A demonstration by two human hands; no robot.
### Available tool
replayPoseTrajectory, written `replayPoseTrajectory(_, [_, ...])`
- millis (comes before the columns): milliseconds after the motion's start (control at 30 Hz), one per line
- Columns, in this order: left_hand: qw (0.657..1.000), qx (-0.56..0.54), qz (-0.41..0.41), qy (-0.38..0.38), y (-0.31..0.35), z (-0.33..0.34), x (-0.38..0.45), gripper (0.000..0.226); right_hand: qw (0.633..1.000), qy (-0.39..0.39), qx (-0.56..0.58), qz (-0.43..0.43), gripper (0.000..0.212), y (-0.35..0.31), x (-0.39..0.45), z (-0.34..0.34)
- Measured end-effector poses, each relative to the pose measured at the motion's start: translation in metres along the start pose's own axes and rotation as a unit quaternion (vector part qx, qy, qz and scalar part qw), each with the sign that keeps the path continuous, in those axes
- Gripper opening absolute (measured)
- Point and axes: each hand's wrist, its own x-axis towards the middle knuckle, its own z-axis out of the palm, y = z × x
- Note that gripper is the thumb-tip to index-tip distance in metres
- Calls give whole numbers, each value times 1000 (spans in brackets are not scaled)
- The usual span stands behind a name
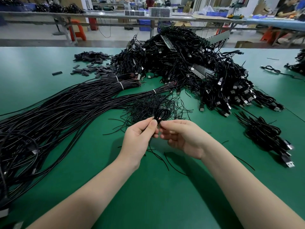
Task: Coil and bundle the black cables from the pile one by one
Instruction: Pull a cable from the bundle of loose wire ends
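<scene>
We hold a small coil of thin black cable (160, 115) just above the green counter (148, 195); our left hand (140, 136) has its grip pinching the coil's base, and our right hand (183, 138) pinches it from the other side. This coil looks wound but untied. Long straight black cables (57, 113) wait left; the big tangled heap of finished black bundles (189, 63) lies beyond.

Lighting: bright, even, overhead; soft shadows below my fingers (154, 125); sharp near them, blurred far beyond, wide-angle bending at edges.
</scene>
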Motion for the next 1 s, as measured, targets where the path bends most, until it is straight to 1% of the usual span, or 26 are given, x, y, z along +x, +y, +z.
replayPoseTrajectory(67, [1000, -6, 0, 7, 0, 0, 0, 26, 1000, 7, -17, -16, 9, 1, 0, 2])
replayPoseTrajectory(100, [1000, -6, 1, 10, 0, -1, 0, 25, 1000, 8, -16, -20, 8, 2, 0, 4])
replayPoseTrajectory(167, [1000, -3, 2, 17, 0, -1, 0, 24, 999, 26, -11, -22, 18, 5, 1, 7])
replayPoseTrajectory(200, [1000, -1, 1, 21, 0, 0, 0, 24, 999, 38, -5, -27, 18, 6, 2, 8])
replayPoseTrajectory(367, [1000, -8, 0, 12, 1, 1, 0, 31, 994, 56, 78, -44, 19, 11, 5, 14])
replayPoseTrajectory(433, [999, -33, -11, 17, 2, 2, 0, 27, 992, 59, 91, -63, 9, 11, 5, 15])
replayPoseTrajectory(467, [999, -45, -19, 23, 2, 2, 0, 26, 991, 68, 82, -82, 4, 12, 5, 16])
replayPoseTrajectory(533, [997, -58, -46, 34, 2, 6, -1, 29, 983, 106, 32, -146, 9, 15, 4, 18])
replayPoseTrajectory(600, [993, -53, -89, 50, 3, 8, -3, 32, 965, 144, -47, -214, 11, 17, 4, 19])
replayPoseTrajectory(667, [991, -36, -112, 58, 5, 7, -2, 33, 933, 180, -165, -265, 13, 18, 4, 19])
replayPoseTrajectory(733, [992, -30, -113, 57, 7, 5, -2, 32, 889, 204, -266, -311, 18, 17, 4, 18])
replayPoseTrajectory(833, [993, -25, -108, 50, 11, 4, 0, 28, 828, 217, -360, -372, 15, 15, 2, 16])
replayPoseTrajectory(900, [993, -14, -107, 48, 13, 4, 1, 25, 782, 223, -425, -397, 11, 15, 3, 15])
replayPoseTrajectory(933, [993, -7, -108, 48, 14, 4, 1, 24, 757, 223, -458, -410, 10, 15, 3, 15])
replayPoseTrajectory(967, [993, 1, -110, 47, 16, 4, 1, 24, 720, 222, -498, -430, 10, 14, 3, 15])
replayPoseTrajectory(1000, [992, 9, -116, 48, 17, 4, 1, 23, 671, 217, -541, -458, 12, 13, 3, 15])
